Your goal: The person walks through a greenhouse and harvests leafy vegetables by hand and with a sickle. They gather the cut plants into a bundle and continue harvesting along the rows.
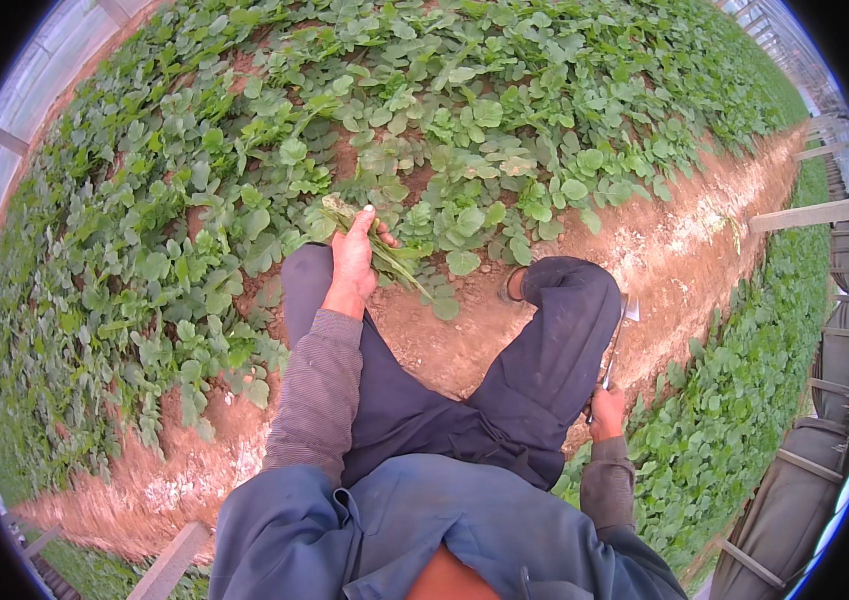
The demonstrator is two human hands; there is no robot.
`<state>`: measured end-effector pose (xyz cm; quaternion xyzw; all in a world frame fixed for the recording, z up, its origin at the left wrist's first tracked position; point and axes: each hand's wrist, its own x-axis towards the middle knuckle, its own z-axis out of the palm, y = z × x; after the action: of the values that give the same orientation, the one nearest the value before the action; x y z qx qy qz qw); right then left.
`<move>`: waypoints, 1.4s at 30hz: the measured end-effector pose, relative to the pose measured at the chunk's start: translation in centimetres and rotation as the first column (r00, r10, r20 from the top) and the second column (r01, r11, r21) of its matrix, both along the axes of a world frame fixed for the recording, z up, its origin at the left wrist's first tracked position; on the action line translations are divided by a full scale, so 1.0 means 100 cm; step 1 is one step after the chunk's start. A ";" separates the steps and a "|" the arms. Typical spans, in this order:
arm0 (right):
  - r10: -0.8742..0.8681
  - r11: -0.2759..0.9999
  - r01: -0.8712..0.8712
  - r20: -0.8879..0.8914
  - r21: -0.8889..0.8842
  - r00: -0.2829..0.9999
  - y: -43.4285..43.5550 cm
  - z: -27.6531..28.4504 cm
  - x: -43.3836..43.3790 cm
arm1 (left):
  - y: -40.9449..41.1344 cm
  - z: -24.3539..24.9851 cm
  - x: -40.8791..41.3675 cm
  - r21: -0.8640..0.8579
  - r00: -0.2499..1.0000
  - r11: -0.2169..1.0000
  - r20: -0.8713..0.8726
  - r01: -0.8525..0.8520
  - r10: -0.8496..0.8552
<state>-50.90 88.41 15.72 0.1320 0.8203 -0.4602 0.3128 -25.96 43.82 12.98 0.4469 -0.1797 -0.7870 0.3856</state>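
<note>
My left hand (355, 259) is closed around a small bunch of leafy green plants (392, 262), held above my left knee at the edge of the leafy crop bed (462, 150). Stems and leaves stick out on both sides of the fist. Beside my right thigh, my right hand (607, 411) grips a thin long-handled tool (612, 349). A small flat pale blade (632, 308) shows at its far end, near my right knee; its exact kind I cannot tell.
Bare soil (439, 337) forms a path under and beside me. Another green bed (724, 390) lies to the right. Posts (814, 215) stand at the right and a post (169, 562) at the lower left. Rolled dark covering (792, 480) lines the right side.
</note>
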 end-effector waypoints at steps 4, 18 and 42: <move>0.040 0.997 -0.040 -0.008 0.064 0.999 0.003 -0.009 -0.001 | 0.000 0.000 -0.001 0.014 1.000 1.000 -0.004 -0.001 0.001; -0.030 1.000 0.030 0.208 0.005 0.978 0.021 -0.032 -0.002 | 0.000 -0.005 -0.004 0.000 0.999 1.000 0.023 0.027 -0.027; 0.746 0.478 -0.515 -0.021 0.711 0.665 0.034 -0.084 -0.023 | 0.002 -0.012 -0.011 -0.003 0.995 0.997 0.072 0.071 -0.071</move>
<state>-53.24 91.83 7.36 -0.1631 0.9535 -0.0078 0.2534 -27.06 44.01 11.77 0.4670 -0.2114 -0.7832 0.3518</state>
